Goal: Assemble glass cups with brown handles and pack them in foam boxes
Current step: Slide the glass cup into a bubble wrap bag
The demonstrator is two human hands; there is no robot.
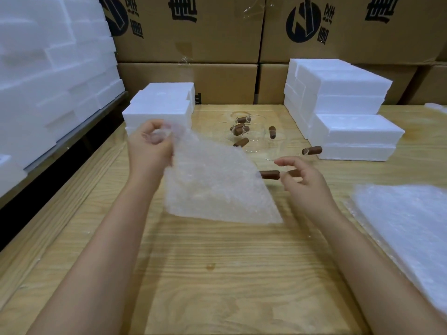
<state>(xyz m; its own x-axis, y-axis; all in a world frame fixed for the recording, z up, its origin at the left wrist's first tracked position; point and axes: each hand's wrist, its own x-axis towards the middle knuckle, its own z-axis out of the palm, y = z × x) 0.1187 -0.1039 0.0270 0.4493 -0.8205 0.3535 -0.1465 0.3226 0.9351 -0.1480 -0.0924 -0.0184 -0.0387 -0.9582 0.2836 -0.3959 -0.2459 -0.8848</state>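
Entry: bubble-wrap sheet [217, 184], corner pinched in my left hand [150, 146], hung open for wrapping. Right hand [307, 182] half-curled beside brown handle [269, 174] (hold: cannot tell). Glass cups [252, 143] and foam boxes [350, 131] lie toward the bench's [217, 274] far edge.

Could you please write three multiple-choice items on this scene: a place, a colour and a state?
1. Where does the bubble wrap pile lie? A on the right side of the table; B inside a drawer; C on a chair.
2. What colour are the handles? A blue; B brown; C green.
3. What is the left hand doing? A lying flat; B holding scissors; C gripping a bubble wrap sheet.
Answers: 1 A, lying at that edge; 2 B, all look brown; 3 C, it pinches a corner.
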